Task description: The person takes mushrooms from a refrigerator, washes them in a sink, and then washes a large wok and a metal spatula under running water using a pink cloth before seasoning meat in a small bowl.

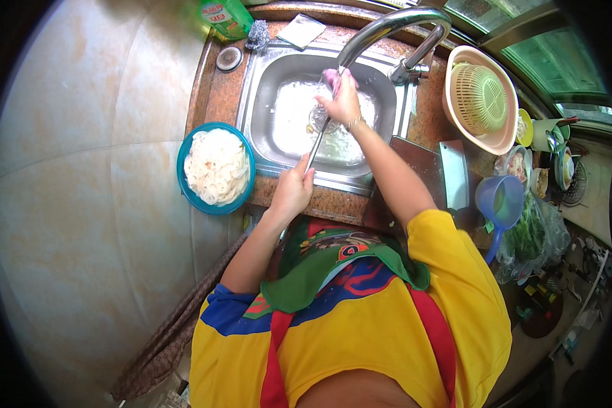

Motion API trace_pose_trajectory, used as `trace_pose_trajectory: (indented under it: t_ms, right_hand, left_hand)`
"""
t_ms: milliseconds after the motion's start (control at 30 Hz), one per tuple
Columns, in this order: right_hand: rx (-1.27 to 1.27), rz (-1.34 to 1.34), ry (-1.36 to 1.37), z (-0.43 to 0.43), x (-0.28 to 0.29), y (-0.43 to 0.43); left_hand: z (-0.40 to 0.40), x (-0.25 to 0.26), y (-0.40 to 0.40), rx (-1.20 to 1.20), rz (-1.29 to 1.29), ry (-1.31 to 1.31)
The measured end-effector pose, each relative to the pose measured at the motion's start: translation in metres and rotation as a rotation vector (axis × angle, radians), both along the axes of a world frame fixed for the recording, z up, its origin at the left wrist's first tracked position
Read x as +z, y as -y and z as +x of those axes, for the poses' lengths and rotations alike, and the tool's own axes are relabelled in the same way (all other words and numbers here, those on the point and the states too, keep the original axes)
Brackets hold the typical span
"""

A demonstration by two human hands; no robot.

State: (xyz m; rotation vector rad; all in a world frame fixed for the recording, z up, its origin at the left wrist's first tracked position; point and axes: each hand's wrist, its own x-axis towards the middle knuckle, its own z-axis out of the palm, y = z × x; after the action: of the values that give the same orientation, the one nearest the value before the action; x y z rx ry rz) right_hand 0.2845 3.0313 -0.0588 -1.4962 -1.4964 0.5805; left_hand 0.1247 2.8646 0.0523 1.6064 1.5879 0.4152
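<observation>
My left hand (pixel 292 188) is closed round one end of a thin metal utensil (pixel 319 142), which slants up over the steel sink (pixel 270 153). Beneath the curved chrome faucet (pixel 387 24), my right hand (pixel 342 102) holds a pink cloth or sponge (pixel 331 77) against the utensil's upper part. The utensil's far end is hidden by the hand and the faucet. Water lies in the basin, with a small yellowish scrap near the drain. A teal bowl (pixel 181 176) heaped with sliced lotus root (pixel 217 166) stands left of the sink.
Right of the sink are a dark cutting board (pixel 418 158), a cleaver (pixel 455 173), a blue ladle (pixel 500 201), bagged greens (pixel 525 234) and a pink basin (pixel 454 109) holding a strainer (pixel 479 97). Behind stand a green detergent bottle (pixel 227 18), steel wool (pixel 258 34) and a folded cloth (pixel 302 30).
</observation>
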Motion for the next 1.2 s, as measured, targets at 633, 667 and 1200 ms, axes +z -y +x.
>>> trace_pose_trajectory:
  t_ms: [633,667,1200]
  right_hand:
    - [0.043,-0.386,-0.631,-0.007,0.041,0.044]
    - [0.148,-0.212,-0.384,-0.008,0.028,0.043]
    - [0.203,-0.082,-0.279,-0.027,-0.002,0.025]
  left_hand:
    - [0.031,-0.071,-0.076,0.501,-0.220,0.262]
    - [0.030,-0.072,-0.069,0.490,-0.213,0.261]
    - [0.030,-0.029,-0.059,0.324,0.014,0.089]
